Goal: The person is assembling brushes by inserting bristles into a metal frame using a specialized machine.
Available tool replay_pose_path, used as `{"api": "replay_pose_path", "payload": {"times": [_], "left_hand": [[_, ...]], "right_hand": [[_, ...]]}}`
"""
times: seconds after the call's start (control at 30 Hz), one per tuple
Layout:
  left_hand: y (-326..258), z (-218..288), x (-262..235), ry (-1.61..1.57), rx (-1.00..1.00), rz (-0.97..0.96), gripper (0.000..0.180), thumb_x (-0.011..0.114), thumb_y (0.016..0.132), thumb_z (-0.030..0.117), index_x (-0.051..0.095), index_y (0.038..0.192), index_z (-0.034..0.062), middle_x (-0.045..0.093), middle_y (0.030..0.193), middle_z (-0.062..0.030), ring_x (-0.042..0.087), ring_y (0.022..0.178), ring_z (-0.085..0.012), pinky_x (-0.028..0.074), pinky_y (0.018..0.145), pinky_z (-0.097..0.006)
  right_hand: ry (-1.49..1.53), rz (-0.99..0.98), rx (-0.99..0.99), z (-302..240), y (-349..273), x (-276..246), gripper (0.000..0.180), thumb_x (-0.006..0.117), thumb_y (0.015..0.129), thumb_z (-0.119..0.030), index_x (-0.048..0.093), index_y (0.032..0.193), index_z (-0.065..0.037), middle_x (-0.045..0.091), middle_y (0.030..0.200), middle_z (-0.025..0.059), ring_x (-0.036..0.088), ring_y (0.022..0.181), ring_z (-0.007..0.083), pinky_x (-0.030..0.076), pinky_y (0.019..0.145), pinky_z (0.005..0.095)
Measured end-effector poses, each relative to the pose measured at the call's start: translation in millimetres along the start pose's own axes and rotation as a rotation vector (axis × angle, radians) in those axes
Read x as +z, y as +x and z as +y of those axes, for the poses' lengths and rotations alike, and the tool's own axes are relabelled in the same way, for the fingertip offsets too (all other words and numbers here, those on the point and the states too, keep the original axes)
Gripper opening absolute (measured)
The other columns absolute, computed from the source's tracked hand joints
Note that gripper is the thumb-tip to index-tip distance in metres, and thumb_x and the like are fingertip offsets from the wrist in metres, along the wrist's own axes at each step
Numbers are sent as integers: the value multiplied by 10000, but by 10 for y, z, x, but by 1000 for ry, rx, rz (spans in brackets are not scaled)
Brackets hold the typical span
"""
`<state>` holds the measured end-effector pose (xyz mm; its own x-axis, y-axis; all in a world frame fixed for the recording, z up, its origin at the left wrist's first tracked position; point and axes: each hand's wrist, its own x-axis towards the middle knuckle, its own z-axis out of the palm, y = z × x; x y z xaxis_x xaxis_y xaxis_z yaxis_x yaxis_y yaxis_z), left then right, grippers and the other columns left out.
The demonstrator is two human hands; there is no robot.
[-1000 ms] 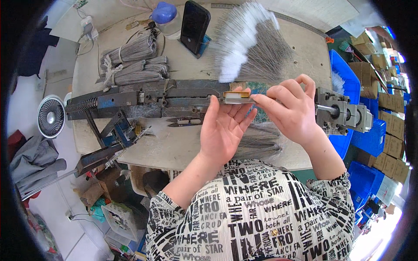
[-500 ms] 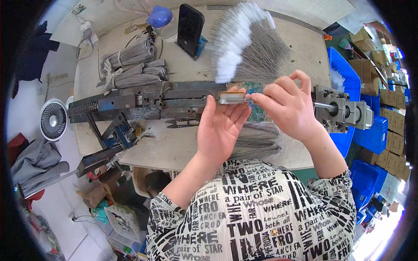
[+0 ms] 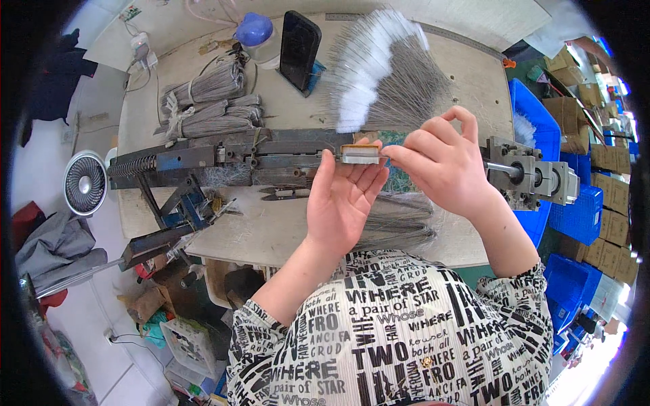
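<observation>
The machine rail (image 3: 291, 145) is dark, worn metal, roughened by scuffs, while the rod (image 3: 502, 168) near its right end is smooth, bright steel. The box-shaped piece (image 3: 360, 155) has a brassy, metallic-looking edge (its pale face is too small to judge). Grey wire bundles (image 3: 211, 82) look matt and bristly; the smartphone (image 3: 300, 46) is glossy black. Blue crates (image 3: 575, 214) are plastic, the boxes (image 3: 609, 197) matt brown cardboard, and the shirt (image 3: 406, 331) finely ribbed cloth.

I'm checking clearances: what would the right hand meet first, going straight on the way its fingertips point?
The right hand would likely meet the small yellow-edged piece at the left hand; whether they already touch is unclear.
</observation>
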<state>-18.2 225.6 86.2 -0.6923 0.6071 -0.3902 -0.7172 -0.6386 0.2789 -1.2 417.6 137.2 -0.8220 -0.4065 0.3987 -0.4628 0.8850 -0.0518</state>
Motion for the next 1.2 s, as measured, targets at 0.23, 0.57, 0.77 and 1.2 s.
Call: {"api": "replay_pose_path", "payload": {"times": [0.23,0.57,0.77,1.2], "left_hand": [[4,-14,-3,-2,20,-11,646,370,1021,515,414,1407,-1,479,1420,-152,470,1306,-235,322,1157,-386],[-23,-16,-16,-8,22,-10,648,375,1021,512,405,1404,-10,466,1429,-159,472,1307,-245,331,1152,-389],[20,-12,17,-5,41,-13,653,376,1020,512,400,1412,-9,444,1449,-157,448,1329,-255,315,1157,-390],[-44,-39,-76,56,23,-38,606,390,1024,509,429,1359,7,494,1370,-144,452,1314,-259,356,1108,-395]], "right_hand": [[-26,1,-51,-17,-37,13,211,649,733,-160,668,942,-180,516,769,-57,539,802,136,347,937,433],[-21,-52,-17,28,-52,-28,260,729,718,-162,692,973,-204,577,815,-65,564,827,147,345,936,433],[100,14,67,41,-57,-16,207,670,734,-114,630,933,-157,557,829,-9,573,881,182,345,964,460],[58,-93,138,-47,-325,94,268,682,718,-206,630,980,-193,559,959,9,552,983,201,367,948,446]]}}
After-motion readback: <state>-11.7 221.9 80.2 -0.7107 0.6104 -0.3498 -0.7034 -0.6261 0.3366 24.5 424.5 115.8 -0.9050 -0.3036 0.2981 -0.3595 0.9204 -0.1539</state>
